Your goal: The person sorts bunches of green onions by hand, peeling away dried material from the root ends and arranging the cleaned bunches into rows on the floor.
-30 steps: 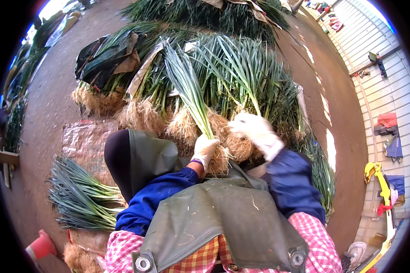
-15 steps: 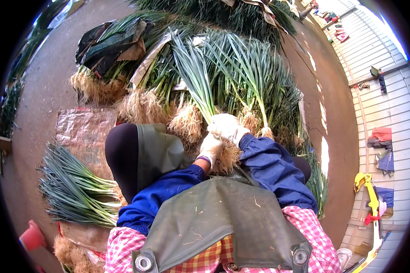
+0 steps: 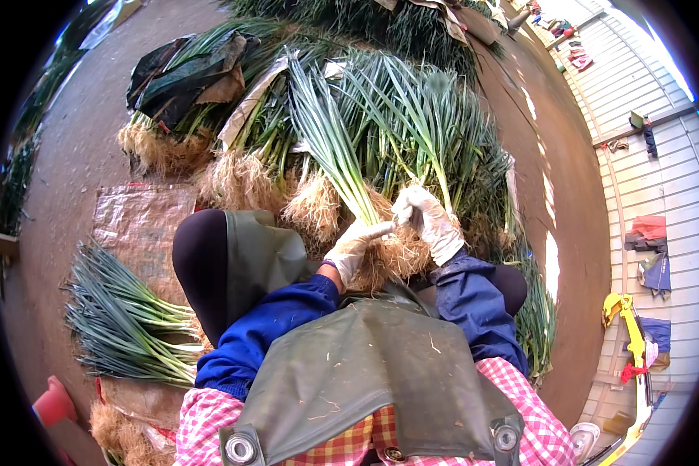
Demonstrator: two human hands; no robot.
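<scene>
My left hand (image 3: 352, 250), in a white glove, is closed around the pale lower stems of a bunch of green onions (image 3: 335, 151). Their long leaves lean away and to the left, and the tan roots (image 3: 379, 260) hang below my grip. Just right of the stems is my gloved right hand (image 3: 431, 221), its fingers curled in a pinch; what they hold, if anything, I cannot make out. Beyond both hands lies a wide heap of green onions (image 3: 458, 116) with shaggy roots (image 3: 312, 206) turned toward me.
At the left, a pile of green onions (image 3: 132, 318) rests beside a brown woven sheet (image 3: 144, 233). Dark sacking (image 3: 190, 81) covers part of the heap. A red container (image 3: 54, 401) stands lower left. Clothes (image 3: 648, 233) hang along the white wall, near a yellow-framed object (image 3: 637, 342).
My right hand has let go of the stems beside my left hand and shifted right, fingers curled. My left hand keeps the bunch, which has tipped slightly left.
</scene>
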